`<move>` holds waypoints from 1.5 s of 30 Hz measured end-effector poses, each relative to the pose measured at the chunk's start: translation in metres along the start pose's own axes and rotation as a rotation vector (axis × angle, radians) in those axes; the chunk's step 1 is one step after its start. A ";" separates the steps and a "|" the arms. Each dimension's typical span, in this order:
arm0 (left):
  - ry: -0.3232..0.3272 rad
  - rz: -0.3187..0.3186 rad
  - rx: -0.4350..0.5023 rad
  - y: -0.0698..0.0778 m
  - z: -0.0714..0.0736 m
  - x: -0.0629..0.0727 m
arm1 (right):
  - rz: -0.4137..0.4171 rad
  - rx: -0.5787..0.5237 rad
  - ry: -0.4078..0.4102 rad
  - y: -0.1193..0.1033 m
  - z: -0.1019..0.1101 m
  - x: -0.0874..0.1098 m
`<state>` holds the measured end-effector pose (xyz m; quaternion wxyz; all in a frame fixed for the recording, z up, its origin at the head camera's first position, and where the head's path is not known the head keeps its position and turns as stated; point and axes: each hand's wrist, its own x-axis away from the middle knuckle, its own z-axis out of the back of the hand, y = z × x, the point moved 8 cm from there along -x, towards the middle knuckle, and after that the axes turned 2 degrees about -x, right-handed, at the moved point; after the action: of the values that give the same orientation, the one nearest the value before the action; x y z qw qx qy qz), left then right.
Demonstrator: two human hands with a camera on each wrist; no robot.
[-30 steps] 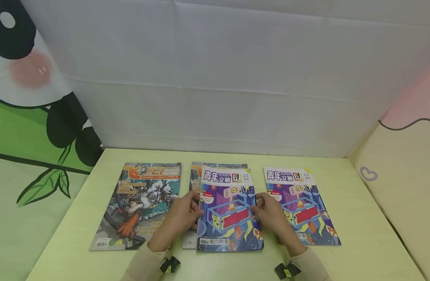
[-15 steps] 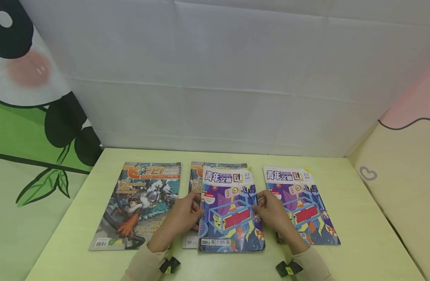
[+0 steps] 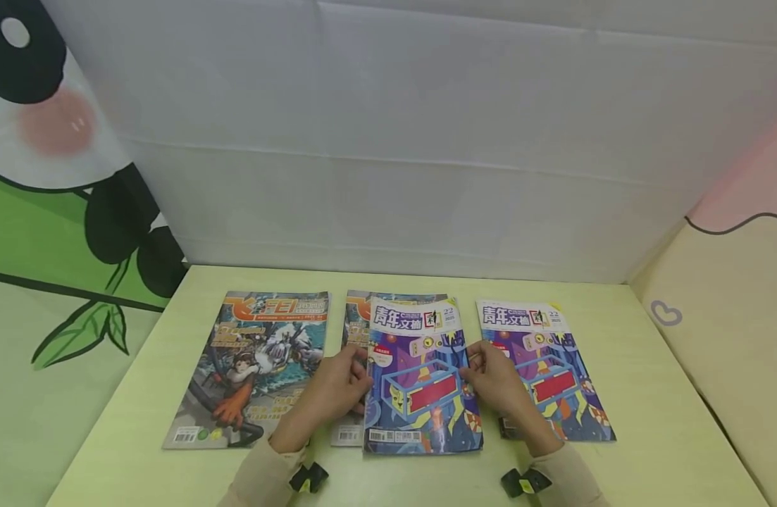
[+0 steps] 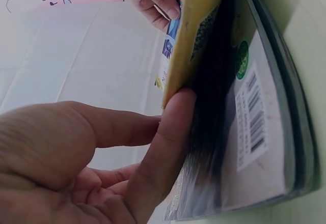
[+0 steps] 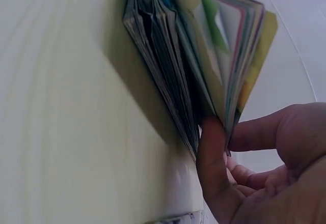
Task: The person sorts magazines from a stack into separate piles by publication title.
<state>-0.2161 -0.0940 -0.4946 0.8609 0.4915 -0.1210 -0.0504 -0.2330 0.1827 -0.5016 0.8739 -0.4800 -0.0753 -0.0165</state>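
Note:
A purple magazine (image 3: 423,415) with white title lettering is held between both hands at the middle of the table, over a grey illustrated magazine (image 3: 351,324) that is mostly covered. My left hand (image 3: 334,387) pinches its left edge between thumb and fingers. On the opposite edge, my right hand (image 3: 496,380) pinches it the same way. In the left wrist view a dark gap separates the raised magazine's yellowish back cover (image 4: 191,35) from the grey magazine with its barcode (image 4: 252,122). Slightly fanned pages (image 5: 232,46) show above the lower magazine in the right wrist view.
Another grey illustrated magazine (image 3: 255,373) lies at the left, and a matching purple magazine (image 3: 556,387) lies at the right, partly behind the right hand and wrist. The pale yellow table (image 3: 654,380) meets a white cloth (image 3: 413,211) at the back and printed panels at both sides.
The held magazine has shifted slightly to the right, and both hands have moved with it, keeping their pinch. A little more of the grey magazine's left side shows. The outer magazines have stayed put.

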 end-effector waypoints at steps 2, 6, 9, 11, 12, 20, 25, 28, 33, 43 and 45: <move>-0.005 -0.009 0.003 0.001 -0.001 -0.001 | -0.002 -0.006 -0.010 0.001 0.001 0.000; -0.020 -0.043 0.023 0.004 -0.003 -0.001 | -0.008 -0.018 -0.017 0.002 0.004 0.001; -0.041 -0.075 0.052 0.009 -0.006 -0.003 | -0.010 -0.031 -0.018 0.003 0.009 0.002; -0.051 -0.089 0.064 0.012 -0.008 -0.003 | -0.013 -0.041 -0.026 0.003 0.013 0.003; -0.055 -0.095 0.070 0.013 -0.009 -0.004 | -0.008 -0.042 -0.030 0.003 0.014 0.004; -0.016 -0.136 0.017 0.022 -0.016 -0.007 | -0.005 -0.067 -0.008 0.007 0.032 0.008; 0.043 -0.146 0.026 0.026 -0.019 -0.008 | -0.023 -0.149 0.002 0.015 0.045 0.011; 0.041 -0.132 0.098 0.028 -0.024 -0.008 | -0.032 -0.196 0.002 0.020 0.053 0.013; 0.018 -0.143 0.202 0.033 -0.037 -0.009 | -0.025 -0.213 0.004 0.026 0.071 0.019; -0.045 -0.147 0.415 0.054 -0.071 -0.013 | -0.008 -0.201 0.024 0.036 0.115 0.022; -0.057 -0.149 0.436 0.058 -0.075 -0.014 | -0.004 -0.206 0.017 0.038 0.122 0.023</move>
<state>-0.2116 0.0014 -0.4836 0.7245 0.6719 -0.1169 -0.1002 -0.2210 0.3067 -0.4652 0.8205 -0.5669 -0.0670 -0.0300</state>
